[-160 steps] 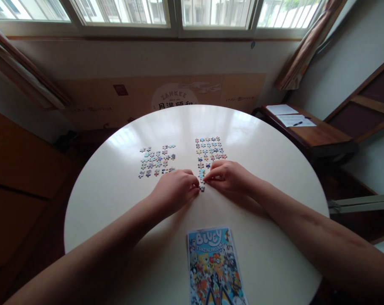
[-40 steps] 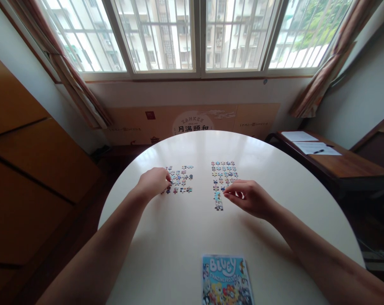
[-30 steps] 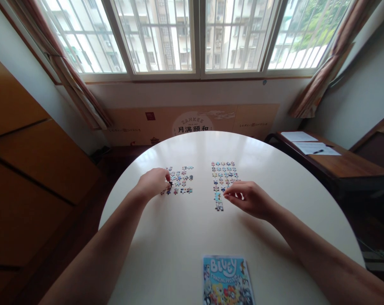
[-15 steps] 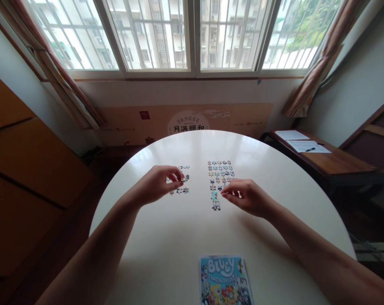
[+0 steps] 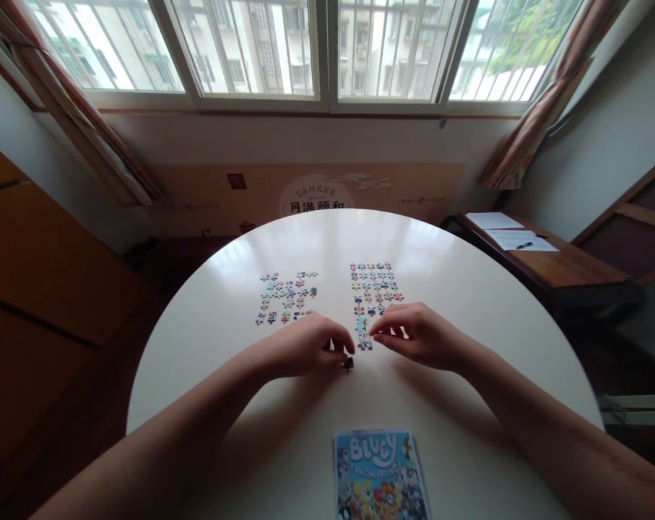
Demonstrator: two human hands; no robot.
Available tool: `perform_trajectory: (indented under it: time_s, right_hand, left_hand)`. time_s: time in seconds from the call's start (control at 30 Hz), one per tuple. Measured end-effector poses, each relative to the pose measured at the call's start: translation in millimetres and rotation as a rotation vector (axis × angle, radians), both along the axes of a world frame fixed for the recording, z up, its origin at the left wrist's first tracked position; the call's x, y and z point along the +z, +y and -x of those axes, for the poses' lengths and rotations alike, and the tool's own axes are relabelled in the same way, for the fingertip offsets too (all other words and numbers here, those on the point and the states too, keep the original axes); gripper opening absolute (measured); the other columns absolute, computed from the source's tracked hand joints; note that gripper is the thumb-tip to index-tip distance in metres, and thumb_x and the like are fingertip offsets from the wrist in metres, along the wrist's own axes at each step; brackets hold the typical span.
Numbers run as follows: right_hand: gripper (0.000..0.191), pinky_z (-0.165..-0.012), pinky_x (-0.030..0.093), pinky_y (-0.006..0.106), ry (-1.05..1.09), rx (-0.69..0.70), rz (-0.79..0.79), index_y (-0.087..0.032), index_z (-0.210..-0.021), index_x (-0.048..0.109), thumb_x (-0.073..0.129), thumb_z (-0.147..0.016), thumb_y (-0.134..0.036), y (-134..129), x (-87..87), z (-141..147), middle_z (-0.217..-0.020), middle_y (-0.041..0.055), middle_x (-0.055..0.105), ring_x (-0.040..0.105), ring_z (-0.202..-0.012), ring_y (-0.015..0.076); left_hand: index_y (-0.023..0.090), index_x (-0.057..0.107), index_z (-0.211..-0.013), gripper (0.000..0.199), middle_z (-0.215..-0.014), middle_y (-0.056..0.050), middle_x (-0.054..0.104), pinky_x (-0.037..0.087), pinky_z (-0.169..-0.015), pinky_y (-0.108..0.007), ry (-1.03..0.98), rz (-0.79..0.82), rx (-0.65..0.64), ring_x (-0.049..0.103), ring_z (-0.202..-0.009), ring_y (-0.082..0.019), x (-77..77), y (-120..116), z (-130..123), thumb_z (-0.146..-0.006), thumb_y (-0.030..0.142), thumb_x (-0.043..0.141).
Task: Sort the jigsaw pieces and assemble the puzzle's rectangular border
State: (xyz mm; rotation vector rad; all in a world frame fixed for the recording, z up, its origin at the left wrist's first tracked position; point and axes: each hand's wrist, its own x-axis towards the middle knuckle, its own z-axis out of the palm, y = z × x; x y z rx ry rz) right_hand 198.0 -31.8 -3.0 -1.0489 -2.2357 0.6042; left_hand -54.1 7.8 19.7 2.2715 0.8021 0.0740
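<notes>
My left hand [image 5: 319, 345] is closed in a pinch over the table, with a dark jigsaw piece [image 5: 349, 364] at its fingertips. Just right of it, a small joined strip of jigsaw pieces [image 5: 364, 342] lies flat, its upper part light blue. The fingertips of my right hand [image 5: 408, 332] are pinched together at the strip's right edge; whatever they hold is hidden. Rows of loose pieces [image 5: 373, 276] spread beyond the right hand, which covers some of them. Another group of loose pieces [image 5: 290, 293] lies beyond my left hand.
A Bluey picture sheet [image 5: 381, 477] lies at the near side of the round white table [image 5: 240, 455]. Off to the right, a wooden side table [image 5: 587, 266] bears papers [image 5: 514, 240] and a pen. A barred window and curtains are behind.
My left hand has moved from the left group of pieces toward me and to the right, bringing a dark jigsaw piece near the strip. My right hand stays by the strip.
</notes>
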Motion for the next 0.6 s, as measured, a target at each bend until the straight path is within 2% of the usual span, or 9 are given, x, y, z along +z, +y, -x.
perform_trajectory:
  time_s: [0.1, 0.3, 0.5, 0.6]
  right_hand:
    - [0.012, -0.065, 0.049, 0.028, -0.014, 0.021, 0.002, -0.023, -0.094, 0.077, 0.065, -0.091, -0.021, -1, -1.2, 0, -0.075, -0.0003, 0.071, 0.061, -0.066, 0.0126]
    - [0.016, -0.071, 0.051, 0.028, -0.034, 0.079, 0.003, -0.024, -0.096, 0.077, 0.064, -0.09, -0.017, -1, -3.2, 1, -0.081, -0.0002, 0.074, 0.064, -0.07, 0.0122]
    - [0.018, -0.07, 0.05, 0.028, -0.065, 0.065, -0.01, -0.023, -0.096, 0.078, 0.062, -0.09, -0.018, 1, -2.6, -3, -0.079, 0.0005, 0.073, 0.064, -0.07, 0.0131]
    - [0.017, -0.068, 0.049, 0.027, -0.06, 0.047, -0.014, -0.021, -0.094, 0.078, 0.062, -0.089, -0.02, 1, -1.1, -5, -0.078, 0.001, 0.073, 0.064, -0.069, 0.0128]
  left_hand:
    - [0.023, 0.077, -0.098, 0.021, -0.084, -0.001, 0.076, 0.05, -0.071, -0.027, 0.005, -0.079, 0.036, 0.067, -0.073, -0.015, 1.9, 4, 4, -0.083, 0.019, 0.063]
    - [0.023, 0.077, -0.087, 0.013, -0.088, -0.002, 0.076, 0.049, -0.075, -0.029, 0.064, -0.179, 0.039, 0.067, -0.079, -0.017, 10.8, 6, 10, -0.084, 0.022, 0.064]
    - [0.026, 0.077, -0.093, 0.015, -0.099, -0.004, 0.074, 0.047, -0.074, -0.031, 0.155, -0.263, 0.0, 0.066, -0.086, -0.021, 12.1, -9, 2, -0.083, 0.033, 0.07]
    - [0.025, 0.076, -0.088, 0.011, -0.098, -0.003, 0.073, 0.044, -0.07, -0.031, 0.237, -0.299, -0.019, 0.065, -0.082, -0.02, 13.5, -16, -6, -0.081, 0.03, 0.069]
